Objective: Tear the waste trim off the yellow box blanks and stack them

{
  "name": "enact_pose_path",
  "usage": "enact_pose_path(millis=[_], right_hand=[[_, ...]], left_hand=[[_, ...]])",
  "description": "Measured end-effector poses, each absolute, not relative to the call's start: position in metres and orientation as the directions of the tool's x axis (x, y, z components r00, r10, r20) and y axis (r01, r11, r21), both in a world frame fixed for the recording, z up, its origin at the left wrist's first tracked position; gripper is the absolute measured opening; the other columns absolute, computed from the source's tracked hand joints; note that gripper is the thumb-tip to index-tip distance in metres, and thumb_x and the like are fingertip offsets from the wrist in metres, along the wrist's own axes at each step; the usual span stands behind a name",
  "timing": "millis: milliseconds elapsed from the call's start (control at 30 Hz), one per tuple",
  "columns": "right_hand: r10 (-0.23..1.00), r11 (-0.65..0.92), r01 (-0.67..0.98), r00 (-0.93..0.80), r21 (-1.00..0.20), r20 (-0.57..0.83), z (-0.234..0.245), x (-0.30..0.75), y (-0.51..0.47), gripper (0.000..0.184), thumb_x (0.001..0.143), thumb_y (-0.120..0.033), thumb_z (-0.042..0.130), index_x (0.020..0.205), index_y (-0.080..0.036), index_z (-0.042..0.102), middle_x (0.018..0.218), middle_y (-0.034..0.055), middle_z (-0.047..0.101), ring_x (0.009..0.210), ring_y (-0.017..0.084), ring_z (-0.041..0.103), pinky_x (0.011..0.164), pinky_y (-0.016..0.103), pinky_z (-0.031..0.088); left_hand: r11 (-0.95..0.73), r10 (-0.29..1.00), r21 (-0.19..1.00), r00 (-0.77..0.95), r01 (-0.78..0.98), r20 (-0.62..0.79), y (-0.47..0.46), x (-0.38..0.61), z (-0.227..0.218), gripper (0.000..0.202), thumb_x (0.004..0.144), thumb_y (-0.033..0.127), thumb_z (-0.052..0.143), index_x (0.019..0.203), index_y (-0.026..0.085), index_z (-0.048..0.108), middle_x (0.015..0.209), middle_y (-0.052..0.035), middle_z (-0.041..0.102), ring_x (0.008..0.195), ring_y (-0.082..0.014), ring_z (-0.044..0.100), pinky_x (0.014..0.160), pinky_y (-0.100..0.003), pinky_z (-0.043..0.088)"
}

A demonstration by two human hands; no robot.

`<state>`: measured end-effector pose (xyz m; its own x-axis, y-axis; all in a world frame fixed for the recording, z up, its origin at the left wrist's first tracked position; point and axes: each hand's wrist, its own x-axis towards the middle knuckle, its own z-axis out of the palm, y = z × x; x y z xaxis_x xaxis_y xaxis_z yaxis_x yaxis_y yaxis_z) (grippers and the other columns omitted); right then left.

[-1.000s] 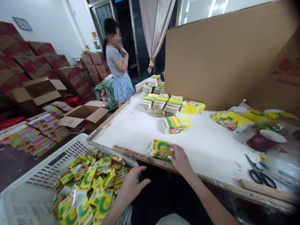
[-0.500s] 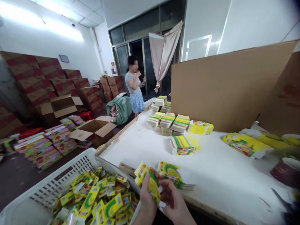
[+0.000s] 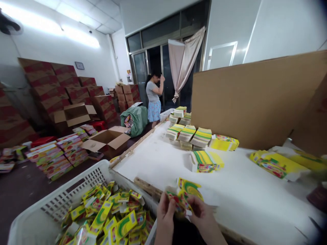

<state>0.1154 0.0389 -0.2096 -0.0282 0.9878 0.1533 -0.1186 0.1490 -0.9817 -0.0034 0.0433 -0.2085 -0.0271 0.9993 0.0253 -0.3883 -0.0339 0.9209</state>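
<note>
Between my two hands, over the table's near edge, is a small yellow and green printed carton (image 3: 179, 205), partly blurred. My left hand (image 3: 165, 212) pinches its left end with thumb and fingers. At its other end, my right hand (image 3: 201, 212) grips near a white flap. Just behind the hands a pile of flat yellow cartons (image 3: 190, 187) lies on the white table (image 3: 153, 160). To the left of my hands stands a white plastic basket (image 3: 28, 221), holding many small yellow cartons (image 3: 125, 224).
Bundles of flat cartons (image 3: 187, 133) and a yellow carton stack (image 3: 206, 161) lie farther back on the table. A tall cardboard sheet (image 3: 252, 102) stands behind them. Open boxes (image 3: 109, 139) are on the floor at left. Another person (image 3: 153, 97) stands beyond the table.
The carton has turned between my hands, and its broad yellow face no longer shows. My right fingers have closed on its end. The view has swung slightly left; the other person has turned.
</note>
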Motion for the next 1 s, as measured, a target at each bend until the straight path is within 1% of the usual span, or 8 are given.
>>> enact_pose_path(millis=[100, 200, 300, 400, 533, 700, 867, 1000], right_hand=[[0.98, 0.197, -0.016, -0.011, -0.98, 0.198, -0.216, 0.135, 0.05, 0.012, 0.059, -0.017, 0.063, 0.059, -0.02, 0.051, 0.063, -0.0009, 0.056, 0.064, 0.018, 0.054, 0.061, 0.029, 0.046], [0.935, 0.341, 0.237, 0.019, -0.91, 0.355, -0.209, 0.158, 0.056, 0.011, 0.064, -0.013, 0.054, 0.066, -0.021, 0.061, 0.066, 0.0008, 0.058, 0.066, 0.019, 0.056, 0.06, 0.028, 0.047], [0.821, 0.482, 0.562, -0.023, -0.672, 0.57, -0.193, 0.175, 0.052, 0.028, 0.067, -0.009, 0.051, 0.081, -0.027, 0.066, 0.077, 0.0034, 0.061, 0.075, 0.021, 0.056, 0.066, 0.031, 0.047], [0.764, 0.584, 0.678, -0.272, -0.447, 0.585, -0.18, 0.173, 0.04, 0.027, 0.072, -0.013, 0.054, 0.088, -0.033, 0.065, 0.076, 0.002, 0.062, 0.075, 0.019, 0.056, 0.07, 0.033, 0.047], [0.719, 0.671, 0.62, -0.409, -0.407, 0.562, -0.179, 0.157, 0.022, 0.031, 0.075, -0.016, 0.055, 0.096, -0.038, 0.062, 0.083, -0.001, 0.063, 0.089, 0.02, 0.056, 0.097, 0.042, 0.032], [0.886, 0.368, 0.328, 0.158, -0.87, 0.435, -0.206, 0.149, 0.02, 0.061, 0.076, -0.03, 0.052, 0.132, -0.028, 0.028, 0.137, 0.0049, 0.031, 0.124, 0.026, 0.03, 0.101, 0.046, 0.03], [1.0, -0.004, -0.133, 0.0, -0.991, -0.005, -0.222, 0.134, 0.026, 0.049, 0.075, -0.044, 0.051, 0.119, -0.023, 0.05, 0.124, 0.0062, 0.051, 0.118, 0.025, 0.041, 0.098, 0.04, 0.035], [0.982, -0.168, -0.341, -0.14, -0.925, -0.127, -0.217, 0.126, 0.026, 0.049, 0.071, -0.046, 0.056, 0.113, -0.022, 0.055, 0.12, 0.0077, 0.054, 0.112, 0.024, 0.047, 0.096, 0.039, 0.036]], left_hand=[[-0.032, 0.999, 0.933, 0.008, -0.358, 0.037, 0.054, -0.008, -0.213, 0.032, 0.068, 0.044, 0.06, 0.081, 0.014, 0.063, 0.077, -0.0058, 0.066, 0.079, -0.0227, 0.059, 0.076, -0.034, 0.046], [-0.13, 0.991, 0.961, -0.016, -0.243, 0.13, 0.059, -0.018, -0.204, 0.036, 0.07, 0.045, 0.058, 0.089, 0.015, 0.062, 0.088, -0.0085, 0.066, 0.086, -0.0244, 0.059, 0.079, -0.035, 0.046], [-0.303, 0.952, 0.953, -0.041, 0.014, 0.303, 0.053, -0.029, -0.183, 0.048, 0.069, 0.042, 0.059, 0.111, 0.018, 0.052, 0.116, -0.0113, 0.054, 0.108, -0.026, 0.047, 0.094, -0.038, 0.036], [-0.374, 0.922, 0.885, 0.209, 0.278, 0.324, 0.042, -0.031, -0.165, 0.085, 0.048, 0.036, 0.075, 0.124, 0.019, 0.04, 0.128, -0.0119, 0.042, 0.118, -0.0304, 0.035, 0.101, -0.042, 0.026], [-0.28, 0.891, 0.915, 0.432, 0.291, 0.135, 0.032, -0.021, -0.162, 0.07, 0.054, 0.025, 0.071, 0.119, 0.022, 0.044, 0.114, -0.007, 0.054, 0.103, -0.0256, 0.049, 0.092, -0.038, 0.037], [-0.175, 0.947, 0.938, 0.313, 0.3, 0.076, 0.03, -0.01, -0.179, 0.069, 0.052, 0.021, 0.071, 0.114, 0.022, 0.044, 0.107, -0.005, 0.057, 0.098, -0.0244, 0.052, 0.086, -0.034, 0.041], [-0.29, 0.92, 0.894, 0.357, 0.341, 0.162, 0.029, 0.002, -0.203, 0.084, 0.049, 0.023, 0.073, 0.123, 0.023, 0.032, 0.122, -0.0088, 0.047, 0.109, -0.0269, 0.047, 0.092, -0.037, 0.037], [-0.371, 0.884, 0.861, 0.416, 0.349, 0.212, 0.026, 0.003, -0.205, 0.083, 0.051, 0.02, 0.07, 0.122, 0.024, 0.029, 0.121, -0.0083, 0.047, 0.106, -0.0251, 0.049, 0.088, -0.033, 0.04]])
